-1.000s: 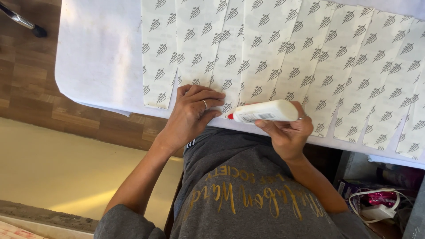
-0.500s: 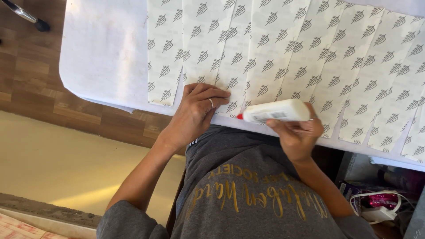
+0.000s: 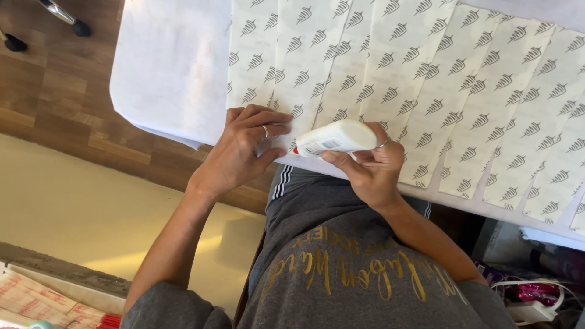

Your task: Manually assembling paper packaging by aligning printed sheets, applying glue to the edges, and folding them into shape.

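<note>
In the head view, the right hand [image 3: 372, 167] is in the centre of the frame and its fingers [image 3: 341, 159] are clamped around a white glue bottle [image 3: 336, 137]. The bottle lies almost level, with its long axis going from right to left and a little downward. Its red tip [image 3: 296, 150] points to the left, toward the left hand [image 3: 244, 146], and sits at the lower edge of a patterned paper strip [image 3: 286, 79].

The left hand is just left of the tip. It lies flat, with the fingers [image 3: 268, 122] spread a little and pressing on the lower end of the strip; a ring shows on one finger. This hand grips nothing, it only holds the paper down. So the strip's lower end lies between the two hands, directly before the bottle tip, and the right hand is the one nearer to the bottle.

The strips run side by side from the top of the frame down to the near edge of the desk [image 3: 170, 73], which is covered with white paper. Each strip has its long axis from top to bottom and carries small dark leaf-like marks.

At the left is a wooden floor [image 3: 55, 79]. In the lower right corner, under the desk, are white cables [image 3: 530, 307] and some clutter.
</note>
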